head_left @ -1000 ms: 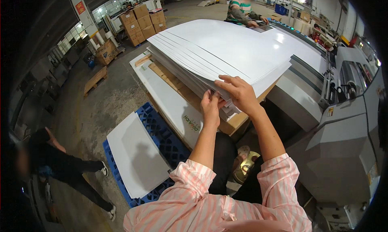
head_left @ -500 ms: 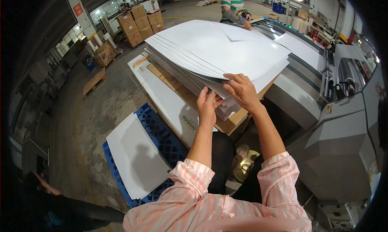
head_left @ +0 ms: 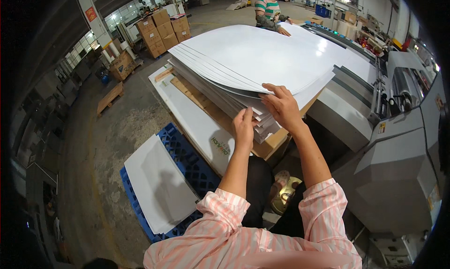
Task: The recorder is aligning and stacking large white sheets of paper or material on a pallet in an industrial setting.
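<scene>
As the left hand (head_left: 243, 130) lowered slightly beside the white stack (head_left: 209, 88) at centre frame, its grip indeterminable, the right hand (head_left: 284, 110) grasped the near corner of the lifted top sheets (head_left: 243, 56), apparently supporting those layers alone.

Right hand (head_left: 282, 108) slightly right vs 1 s ago. Left hand (head_left: 243, 128) dropped a touch, fingers more bunched. Beyond them, right: white sheet (head_left: 347, 52) spread wider than 0.5 s ago. Person in black gone from far left.
</scene>
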Tool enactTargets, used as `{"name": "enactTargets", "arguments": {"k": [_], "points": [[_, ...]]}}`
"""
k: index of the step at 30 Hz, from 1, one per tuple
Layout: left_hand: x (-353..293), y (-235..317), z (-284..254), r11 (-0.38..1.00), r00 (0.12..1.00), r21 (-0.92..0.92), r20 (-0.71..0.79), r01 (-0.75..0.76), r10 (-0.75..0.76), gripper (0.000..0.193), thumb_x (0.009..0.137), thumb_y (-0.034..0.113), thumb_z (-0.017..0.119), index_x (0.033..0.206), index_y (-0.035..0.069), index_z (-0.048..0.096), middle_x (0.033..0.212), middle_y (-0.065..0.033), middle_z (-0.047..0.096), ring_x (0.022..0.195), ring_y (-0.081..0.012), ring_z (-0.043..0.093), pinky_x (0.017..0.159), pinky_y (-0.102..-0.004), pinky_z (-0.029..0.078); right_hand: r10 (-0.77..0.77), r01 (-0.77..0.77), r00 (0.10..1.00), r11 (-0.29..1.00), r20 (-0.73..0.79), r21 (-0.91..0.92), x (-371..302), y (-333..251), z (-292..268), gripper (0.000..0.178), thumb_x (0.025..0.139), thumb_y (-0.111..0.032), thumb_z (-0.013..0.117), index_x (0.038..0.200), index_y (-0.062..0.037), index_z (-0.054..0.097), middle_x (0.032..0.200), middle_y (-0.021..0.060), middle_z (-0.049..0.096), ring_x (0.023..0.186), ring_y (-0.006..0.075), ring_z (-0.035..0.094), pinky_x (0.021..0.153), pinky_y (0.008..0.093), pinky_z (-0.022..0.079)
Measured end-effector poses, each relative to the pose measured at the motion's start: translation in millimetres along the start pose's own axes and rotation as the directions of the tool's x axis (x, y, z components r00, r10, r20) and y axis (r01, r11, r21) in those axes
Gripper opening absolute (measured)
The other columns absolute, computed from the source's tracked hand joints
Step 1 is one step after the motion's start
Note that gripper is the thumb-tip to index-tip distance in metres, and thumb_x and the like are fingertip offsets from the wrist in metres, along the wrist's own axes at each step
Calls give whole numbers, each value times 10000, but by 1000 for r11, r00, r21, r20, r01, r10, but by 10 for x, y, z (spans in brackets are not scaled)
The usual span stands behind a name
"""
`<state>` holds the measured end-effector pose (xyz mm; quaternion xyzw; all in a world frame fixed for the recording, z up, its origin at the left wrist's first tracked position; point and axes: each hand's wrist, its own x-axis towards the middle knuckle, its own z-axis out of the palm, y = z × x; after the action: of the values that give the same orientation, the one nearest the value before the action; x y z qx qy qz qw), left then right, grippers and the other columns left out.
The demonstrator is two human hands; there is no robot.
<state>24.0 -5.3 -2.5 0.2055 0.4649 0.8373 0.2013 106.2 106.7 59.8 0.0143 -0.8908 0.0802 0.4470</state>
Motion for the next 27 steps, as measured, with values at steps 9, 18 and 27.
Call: {"name": "enactTargets", "arguments": {"k": [9, 18, 27], "points": [[-43, -88, 27, 986, 999, 167, 46, -13, 6, 242, 898, 205, 490, 740, 29, 543, 735, 10, 497, 652, -79, 473, 621, -244, 436, 41, -39, 995, 999, 95, -20, -58, 81, 202, 207, 806, -179, 592, 960, -54, 653, 1132, 75, 553, 1000, 214, 519, 818, 327, 429], [-67, -48, 19, 995, 1000, 103, 5, 3, -4, 253, 877, 228, 527, 764, 3, 548, 715, -13, 484, 646, -98, 468, 636, -259, 438, 668, -354, 743, 427, -27, 832, 42, 57, 336, 249, 865, -227, 544, 901, 0, 639, 911, 63, 634, 801, 137, 569, 696, 278, 454], [-54, -44, -48, 997, 993, 69, 120, -26, 18, 163, 862, 180, 520, 759, 56, 540, 698, 28, 466, 653, -66, 445, 643, -232, 422, 101, -138, 972, 976, 212, 167, -11, -7, 163, 217, 798, -166, 570, 925, -10, 652, 1081, 85, 597, 981, 258, 550, 821, 331, 445]]}}
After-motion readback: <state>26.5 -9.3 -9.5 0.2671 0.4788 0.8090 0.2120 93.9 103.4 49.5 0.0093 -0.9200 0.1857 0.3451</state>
